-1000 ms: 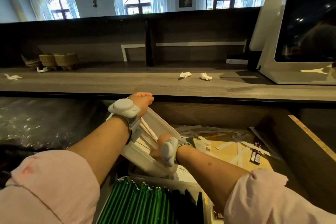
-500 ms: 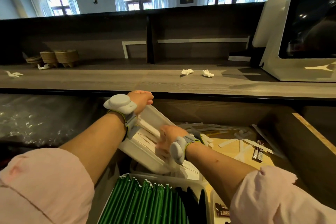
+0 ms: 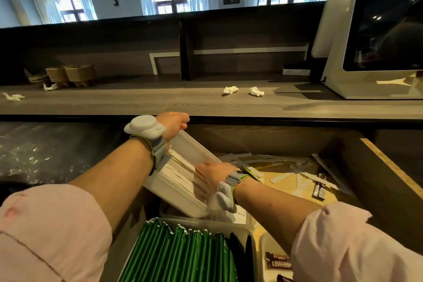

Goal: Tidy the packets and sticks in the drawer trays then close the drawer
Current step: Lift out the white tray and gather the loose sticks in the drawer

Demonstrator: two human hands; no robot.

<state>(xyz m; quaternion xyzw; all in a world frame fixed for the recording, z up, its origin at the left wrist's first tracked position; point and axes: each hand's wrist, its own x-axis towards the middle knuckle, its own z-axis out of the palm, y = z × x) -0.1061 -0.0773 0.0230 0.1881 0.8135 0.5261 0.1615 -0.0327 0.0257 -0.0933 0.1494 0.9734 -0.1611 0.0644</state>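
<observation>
A person's left hand (image 3: 174, 122) clasps the far end of a translucent plastic tray (image 3: 196, 152), tilting it above the open drawer (image 3: 386, 167) below the counter (image 3: 160, 101). The right hand (image 3: 211, 175) lies flat, fingers spread, on the white paper-wrapped sticks (image 3: 176, 173) inside the tray, pressing them rather than pinching any. The raised tray sits between both grips, its lower end toward the viewer. Beneath it, green packets (image 3: 183, 256) fill a nearer tray (image 3: 248, 233), while loose sticks (image 3: 304, 177) and dark packets (image 3: 320, 186) lie scattered on the drawer floor to the right.
</observation>
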